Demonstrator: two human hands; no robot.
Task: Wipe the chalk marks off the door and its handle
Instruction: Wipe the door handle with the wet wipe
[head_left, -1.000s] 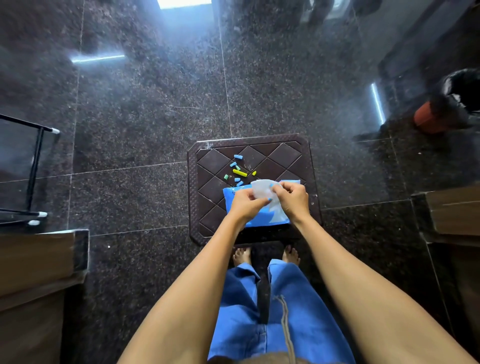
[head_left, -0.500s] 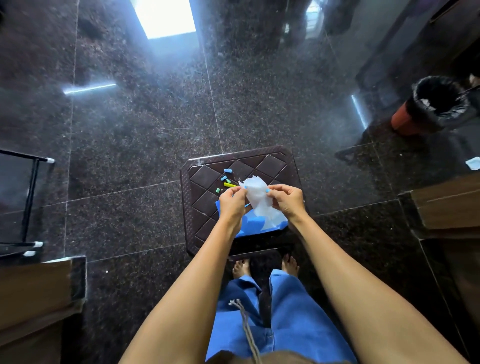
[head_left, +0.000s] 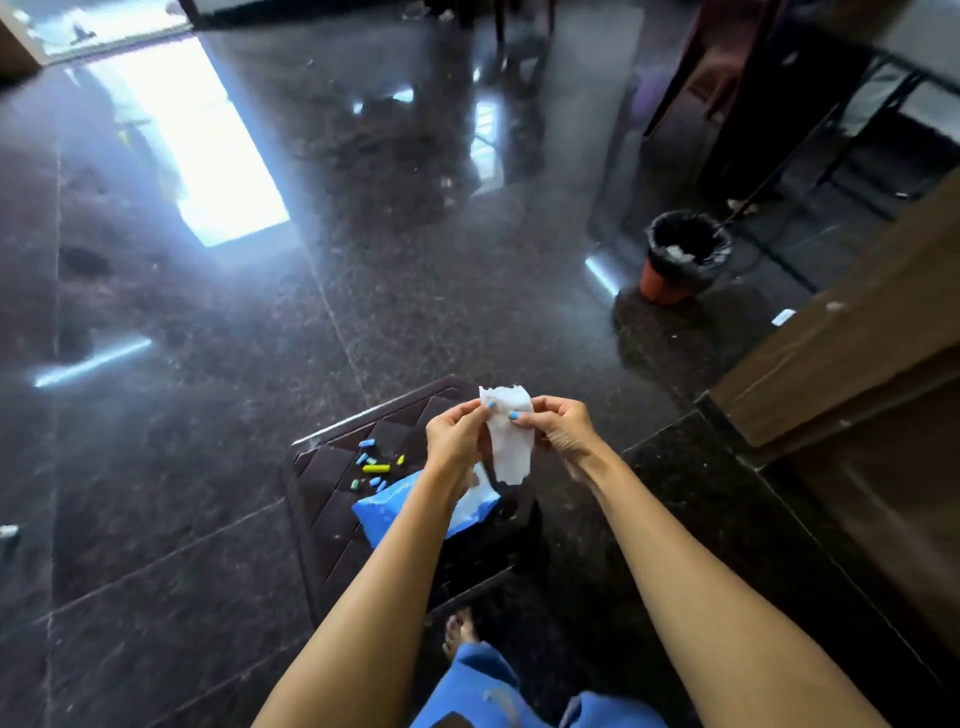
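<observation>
A white wipe (head_left: 511, 441) hangs between my two hands above a dark stool. My left hand (head_left: 454, 439) pinches its upper left edge and my right hand (head_left: 558, 428) pinches its upper right edge. Below them a blue wipes packet (head_left: 382, 512) lies on the brown plastic stool (head_left: 322, 499). Several short pieces of blue, yellow and green chalk (head_left: 375, 466) lie on the stool top left of the packet. A brown wooden door (head_left: 852, 338) stands at the right; no handle or chalk marks show on it.
The floor is glossy dark granite with bright window reflections. A red bin with a black liner (head_left: 683, 257) stands at the right, near the door. Dark furniture legs stand at the back right. My bare foot (head_left: 460, 631) and blue trousers are below the stool.
The wipe has come up out of the packet and now hangs free between both hands. My view has swung up and to the right, bringing the door and bin closer in.
</observation>
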